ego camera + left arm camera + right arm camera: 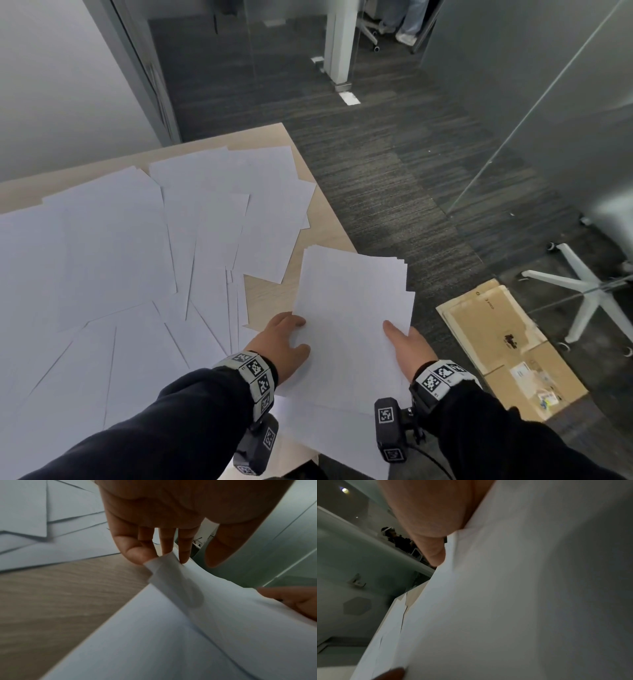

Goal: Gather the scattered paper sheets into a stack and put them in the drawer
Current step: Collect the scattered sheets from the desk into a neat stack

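Observation:
Many white paper sheets [113, 246] lie scattered and overlapping on the wooden table [274, 287]. A gathered paper stack [352, 308] juts past the table's right edge, held between both hands. My right hand [406, 346] grips its near right side, thumb on top and the other fingers hidden beneath. My left hand [284, 339] is at the stack's left edge. In the left wrist view its straight fingers [183, 555] touch a curled sheet edge of the stack [171, 635], the thumb apart. The right wrist view is mostly filled by the stack [522, 588]. No drawer shows.
Flattened cardboard boxes [507, 342] lie on the dark carpet to the right of the table. A white chair base [582, 291] stands behind a glass partition [548, 120]. A person's legs [411, 20] show far off at the top.

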`<state>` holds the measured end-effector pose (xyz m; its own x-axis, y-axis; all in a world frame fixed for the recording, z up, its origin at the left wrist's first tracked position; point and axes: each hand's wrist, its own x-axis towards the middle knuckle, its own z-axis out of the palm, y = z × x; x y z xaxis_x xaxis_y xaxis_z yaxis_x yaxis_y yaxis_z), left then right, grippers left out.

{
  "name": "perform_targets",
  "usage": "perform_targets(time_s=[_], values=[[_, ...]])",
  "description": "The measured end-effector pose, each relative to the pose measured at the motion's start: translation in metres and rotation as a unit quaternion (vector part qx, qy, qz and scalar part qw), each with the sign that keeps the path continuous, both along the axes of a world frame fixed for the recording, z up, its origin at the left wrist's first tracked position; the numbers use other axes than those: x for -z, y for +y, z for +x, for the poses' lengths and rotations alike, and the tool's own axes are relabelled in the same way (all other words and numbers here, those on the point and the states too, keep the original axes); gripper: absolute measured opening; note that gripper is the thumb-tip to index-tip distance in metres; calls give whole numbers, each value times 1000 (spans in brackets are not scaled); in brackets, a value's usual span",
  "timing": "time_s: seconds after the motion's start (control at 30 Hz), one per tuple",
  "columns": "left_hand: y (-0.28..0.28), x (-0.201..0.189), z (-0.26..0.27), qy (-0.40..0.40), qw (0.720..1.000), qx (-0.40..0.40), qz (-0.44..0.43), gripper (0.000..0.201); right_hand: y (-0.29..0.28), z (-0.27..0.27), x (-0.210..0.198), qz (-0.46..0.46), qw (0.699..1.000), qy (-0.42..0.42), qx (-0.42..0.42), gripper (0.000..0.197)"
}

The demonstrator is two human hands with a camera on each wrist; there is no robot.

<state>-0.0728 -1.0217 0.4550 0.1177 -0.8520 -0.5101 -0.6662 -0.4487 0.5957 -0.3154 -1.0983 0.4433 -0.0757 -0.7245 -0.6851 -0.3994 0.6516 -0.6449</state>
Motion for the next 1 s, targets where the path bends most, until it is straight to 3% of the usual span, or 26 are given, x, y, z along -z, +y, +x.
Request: perform_targets(time_s=[0.13, 0.3, 0.43, 0.47, 0.53, 0.6, 0.63, 0.8, 1.0], values=[[2, -2, -2, -9, 1000, -1, 0, 59, 4, 7, -4, -21, 998, 6, -62, 37], [-11, -7, 8, -11, 998, -61, 8, 82, -1, 8, -35, -84, 994, -47, -60, 29], [-27, -30, 22, 120, 975, -185, 4, 96, -9, 14, -60, -125, 984, -122, -40, 26], [-32, -39, 27, 158, 966, -203, -5, 90, -13, 16, -65, -134, 980, -141, -32, 27], [-42, -57, 35, 214, 949, -226, -41, 61, -20, 20, -76, -150, 972, -179, -13, 28], [-47, -77, 38, 234, 936, -245, -96, 29, -26, 23, -86, -168, 965, -200, -5, 28], [-48, -84, 38, 240, 930, -250, -122, 23, -29, 25, -91, -177, 962, -209, -3, 28], [-46, -102, 35, 247, 916, -247, -196, 33, -38, 29, -109, -211, 951, -227, 0, 23], [-31, -87, 37, 197, 938, -231, -167, 33, -31, 32, -104, -199, 953, -225, -36, 21]])
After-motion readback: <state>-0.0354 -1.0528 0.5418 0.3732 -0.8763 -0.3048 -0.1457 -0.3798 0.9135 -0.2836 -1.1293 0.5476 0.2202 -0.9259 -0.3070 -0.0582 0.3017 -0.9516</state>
